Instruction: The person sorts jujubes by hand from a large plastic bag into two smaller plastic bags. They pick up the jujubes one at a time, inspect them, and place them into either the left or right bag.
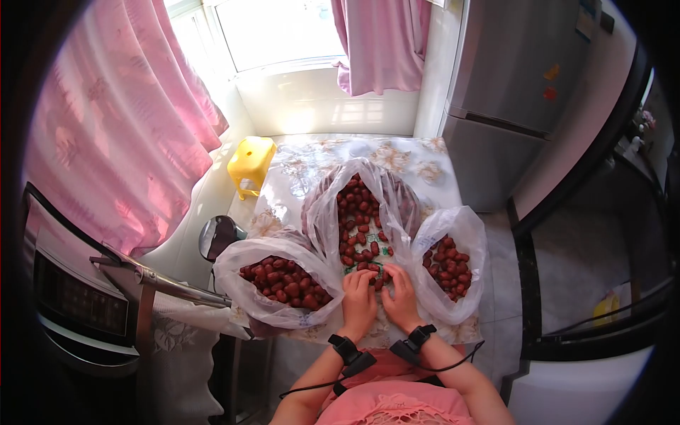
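Dark red dates (358,202) spill down the middle of a large clear plastic bag (320,205), whose mouth faces me. At its near edge, my left hand (359,303) has its fingers bent and closed around dates. Beside it, my right hand (401,301) curls inward over the same small group, fingers closed on dates too. The fingertips partly hide what each hand grips. A white plastic bag (234,258) full of dates (283,282) sits to the left. Another white bag (473,241) with dates (448,269) stands to the right.
The bags rest on a table with a floral cloth (425,159). A yellow stool (251,159) and a round dark object (218,237) are on the left. A grey refrigerator (513,92) stands at the back right. Pink curtains (120,127) hang by the window.
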`<action>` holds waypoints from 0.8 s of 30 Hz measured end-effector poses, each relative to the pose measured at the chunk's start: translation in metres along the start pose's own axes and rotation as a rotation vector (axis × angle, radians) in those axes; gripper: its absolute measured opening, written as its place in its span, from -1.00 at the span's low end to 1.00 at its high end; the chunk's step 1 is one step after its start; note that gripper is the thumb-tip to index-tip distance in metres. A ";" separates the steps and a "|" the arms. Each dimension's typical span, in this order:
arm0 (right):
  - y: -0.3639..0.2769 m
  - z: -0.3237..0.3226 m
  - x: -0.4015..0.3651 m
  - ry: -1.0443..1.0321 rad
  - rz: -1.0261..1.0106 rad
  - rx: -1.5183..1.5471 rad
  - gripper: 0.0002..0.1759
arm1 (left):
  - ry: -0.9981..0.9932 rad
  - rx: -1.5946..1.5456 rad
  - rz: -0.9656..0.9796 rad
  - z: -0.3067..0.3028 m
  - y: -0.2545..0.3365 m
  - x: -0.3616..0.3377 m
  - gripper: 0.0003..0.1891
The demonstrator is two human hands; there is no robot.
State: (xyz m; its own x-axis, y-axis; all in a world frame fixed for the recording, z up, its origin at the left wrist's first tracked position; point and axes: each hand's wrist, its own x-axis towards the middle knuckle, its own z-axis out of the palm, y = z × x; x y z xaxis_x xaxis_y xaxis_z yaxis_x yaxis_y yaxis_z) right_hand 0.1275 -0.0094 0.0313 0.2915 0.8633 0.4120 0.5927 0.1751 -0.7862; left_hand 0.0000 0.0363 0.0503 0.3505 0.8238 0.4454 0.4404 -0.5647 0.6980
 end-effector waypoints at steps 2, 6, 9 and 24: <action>0.000 0.000 0.000 -0.006 0.012 -0.002 -0.45 | 0.014 -0.023 -0.050 0.009 -0.007 -0.004 -0.69; -0.001 0.000 -0.001 -0.008 0.020 0.003 -0.45 | 0.019 -0.074 -0.098 0.009 -0.014 -0.011 -0.66; -0.001 0.000 0.000 -0.013 0.001 -0.017 -0.46 | 0.046 -0.110 -0.101 0.008 -0.013 -0.011 -0.66; -0.001 0.007 0.002 -0.090 -0.148 -0.249 -0.58 | 0.062 -0.074 -0.041 0.010 -0.013 -0.007 -0.53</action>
State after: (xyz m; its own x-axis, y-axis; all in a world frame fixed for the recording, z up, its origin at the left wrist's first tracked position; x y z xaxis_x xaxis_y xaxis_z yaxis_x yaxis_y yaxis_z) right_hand 0.1226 -0.0046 0.0294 0.1276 0.8774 0.4624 0.7925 0.1901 -0.5794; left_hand -0.0002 0.0376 0.0323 0.2810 0.8490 0.4475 0.3904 -0.5271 0.7548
